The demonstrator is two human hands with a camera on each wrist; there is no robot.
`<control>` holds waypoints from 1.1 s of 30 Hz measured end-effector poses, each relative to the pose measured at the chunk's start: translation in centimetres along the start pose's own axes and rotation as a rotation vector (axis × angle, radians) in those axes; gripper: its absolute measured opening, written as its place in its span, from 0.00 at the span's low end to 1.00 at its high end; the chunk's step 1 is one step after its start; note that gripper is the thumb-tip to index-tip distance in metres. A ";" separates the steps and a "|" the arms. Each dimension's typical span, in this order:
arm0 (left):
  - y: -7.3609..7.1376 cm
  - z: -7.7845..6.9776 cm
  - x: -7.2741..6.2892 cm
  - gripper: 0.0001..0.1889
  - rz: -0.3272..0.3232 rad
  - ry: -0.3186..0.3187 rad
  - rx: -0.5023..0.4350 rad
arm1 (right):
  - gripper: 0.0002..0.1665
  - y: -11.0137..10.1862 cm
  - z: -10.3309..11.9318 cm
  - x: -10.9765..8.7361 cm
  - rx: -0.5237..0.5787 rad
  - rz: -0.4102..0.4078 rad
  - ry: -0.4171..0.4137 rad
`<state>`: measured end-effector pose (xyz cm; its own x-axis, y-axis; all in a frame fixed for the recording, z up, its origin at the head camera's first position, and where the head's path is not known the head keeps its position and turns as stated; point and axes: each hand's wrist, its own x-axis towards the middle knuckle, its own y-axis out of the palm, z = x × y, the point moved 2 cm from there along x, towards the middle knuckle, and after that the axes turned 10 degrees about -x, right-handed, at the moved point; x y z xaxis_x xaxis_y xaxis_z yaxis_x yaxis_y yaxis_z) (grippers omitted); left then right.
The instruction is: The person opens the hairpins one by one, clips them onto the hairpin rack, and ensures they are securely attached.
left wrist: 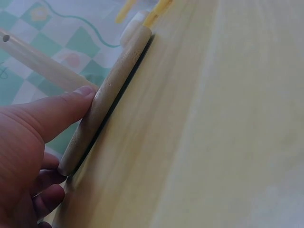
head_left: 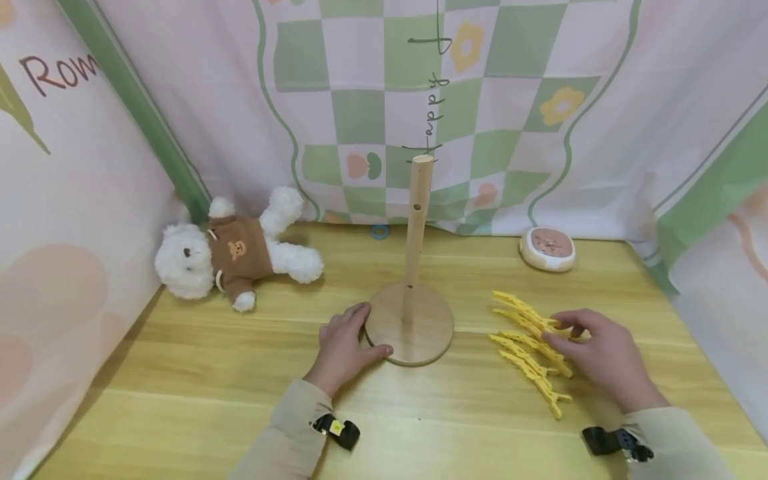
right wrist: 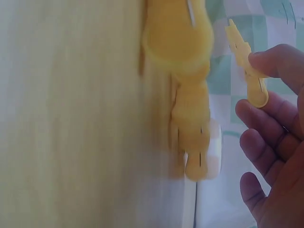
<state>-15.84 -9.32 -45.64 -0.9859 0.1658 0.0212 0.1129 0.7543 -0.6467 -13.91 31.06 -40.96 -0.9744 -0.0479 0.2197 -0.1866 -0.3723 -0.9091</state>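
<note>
Left hand [head_left: 342,347] rests on tabletop [head_left: 198,373], fingers [left wrist: 57,111] relaxed & touching round base of wooden stand [head_left: 410,320]. Right hand [head_left: 600,357] pinches one yellow clip [right wrist: 248,71] over the pile of yellow clips [head_left: 531,350], right of the stand.

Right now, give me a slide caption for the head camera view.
Left hand steadies a wooden stand while the right hand picks at yellow clips.
</note>
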 end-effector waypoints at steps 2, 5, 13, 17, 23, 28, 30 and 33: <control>0.0 0.0 0.0 0.50 0.001 -0.001 -0.001 | 0.21 0.2 0.4 0.1 -0.002 -0.003 -0.019; 0.0 0.0 0.0 0.50 0.004 -0.005 0.000 | 0.19 0.6 0.9 0.2 0.007 -0.006 -0.055; -0.1 -0.1 0.0 0.50 0.007 -0.002 -0.001 | 0.16 1.2 2.4 0.6 0.015 -0.036 -0.140; -0.2 -0.2 0.0 0.49 0.008 -0.003 -0.003 | 0.15 1.3 3.2 0.7 0.019 -0.032 -0.161; -0.3 -0.4 -0.1 0.49 0.012 -0.009 -0.013 | 0.14 1.7 4.2 0.8 0.033 -0.009 -0.161; -0.3 -0.4 -0.1 0.50 0.014 -0.011 -0.013 | 0.14 2.1 5.0 0.8 0.037 0.023 -0.156; -0.3 -0.4 -0.1 0.50 0.014 -0.011 -0.014 | 0.14 2.2 5.3 0.8 0.036 0.030 -0.158; -0.4 -0.4 -0.2 0.50 0.013 -0.012 -0.017 | 0.13 2.5 5.7 0.9 0.046 0.024 -0.171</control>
<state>-15.68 -9.35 -45.10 -0.9858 0.1677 0.0033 0.1276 0.7627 -0.6340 -14.55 24.79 -40.98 -0.9422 -0.2126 0.2588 -0.1542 -0.4106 -0.8987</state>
